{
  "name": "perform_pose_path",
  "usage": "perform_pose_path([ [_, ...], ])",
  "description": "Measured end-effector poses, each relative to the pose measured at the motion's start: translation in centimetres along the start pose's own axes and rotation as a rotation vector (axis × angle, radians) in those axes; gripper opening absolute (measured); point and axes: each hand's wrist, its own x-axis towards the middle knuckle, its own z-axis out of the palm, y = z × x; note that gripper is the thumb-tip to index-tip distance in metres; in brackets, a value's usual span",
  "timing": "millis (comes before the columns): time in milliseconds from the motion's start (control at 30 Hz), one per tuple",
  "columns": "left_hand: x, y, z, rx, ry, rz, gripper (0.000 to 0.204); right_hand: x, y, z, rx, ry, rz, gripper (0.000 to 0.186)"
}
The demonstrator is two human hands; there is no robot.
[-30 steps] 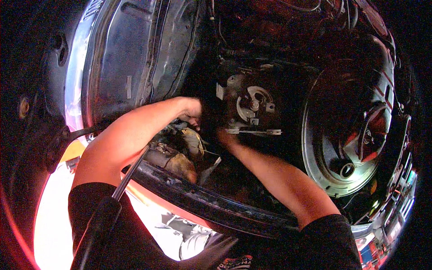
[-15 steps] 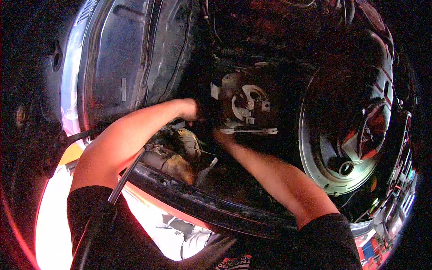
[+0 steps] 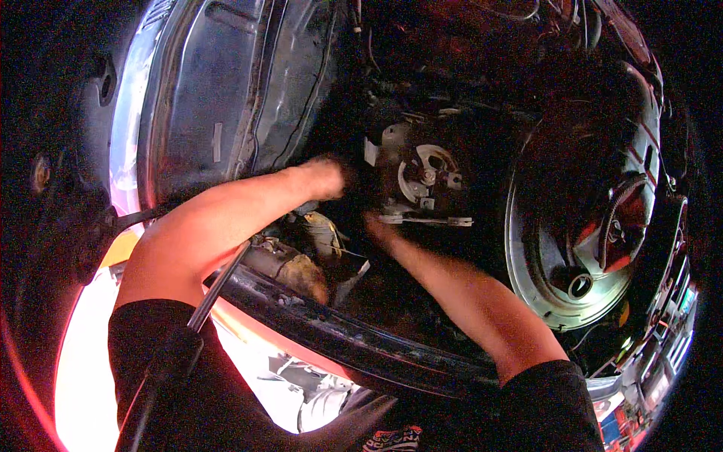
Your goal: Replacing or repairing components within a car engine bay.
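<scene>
Both my arms reach into the dark body of a vehicle. My left hand (image 3: pixel 325 178) is at the middle, beside a dark metal panel (image 3: pixel 203 105); its fingers fade into shadow and blur. Lower and to the right, my right hand (image 3: pixel 378 228) is also mostly lost in the dark, so what either hand holds cannot be made out. Close to the right hand is a flat pale metal bar (image 3: pixel 429 221), below a curved pale metal bracket (image 3: pixel 410 181). Under my left wrist sits a stained yellowish-brown part (image 3: pixel 297 275) among other small parts.
A dark rod like a gas strut (image 3: pixel 218 290) slants past my left forearm. A black body edge (image 3: pixel 339 331) curves beneath both arms. On the right stands a large round metal pan (image 3: pixel 520 248) with a light ring-shaped part (image 3: pixel 580 285) near its lower rim.
The surroundings have shifted slightly to the right in view. My left hand has moved a little right and shows more of its back; my right hand stays close to the flat bar.
</scene>
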Motion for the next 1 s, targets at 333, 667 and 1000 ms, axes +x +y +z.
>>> perform_pose_path([
  [333, -1.5, 2.7, -4.1, 0.171, 0.299, 0.160, 0.015, -0.3, 6.4, 2.6, -0.389, 0.148, -0.204, 0.064],
  [667, -0.8, 1.4, -6.3, -0.260, 0.211, -0.463, 0.013, -0.5, 2.4, -0.7, -0.155, 0.118, -0.028, 0.056],
  [1000, 0.5, 2.6, -3.1, -1.215, -0.326, -0.514, 0.023, -0.5, -0.6, -1.8, -0.340, 0.159, -0.109, 0.051],
])
